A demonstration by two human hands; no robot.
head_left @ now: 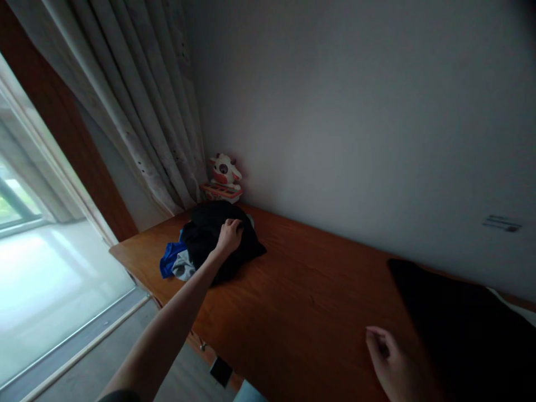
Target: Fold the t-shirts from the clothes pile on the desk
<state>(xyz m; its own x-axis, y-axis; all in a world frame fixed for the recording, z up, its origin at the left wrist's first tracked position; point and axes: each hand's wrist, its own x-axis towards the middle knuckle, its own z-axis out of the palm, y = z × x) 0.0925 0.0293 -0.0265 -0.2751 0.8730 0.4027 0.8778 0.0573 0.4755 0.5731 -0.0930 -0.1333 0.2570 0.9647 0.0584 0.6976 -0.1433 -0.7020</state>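
Observation:
My left hand [230,237] reaches out to a heap of clothes on the wooden tabletop. Its fingers are closed on a black garment [209,226] that lies on top of the heap. From under the black cloth, a blue garment [168,259] and a light grey garment [183,266] stick out at the left. My right hand [389,360] hovers low over the front of the table, thumb and finger curled together with nothing visible between them. Right of it, a large black cloth or mat [460,329] lies flat.
Behind the heap, a cow-shaped toy with a small keyboard [221,181] stands against the wall. A patterned curtain [138,106] hangs at the left, beside a bright doorway. The wooden table [310,279] runs along the wall, and a small dark object [220,372] shows below its front edge.

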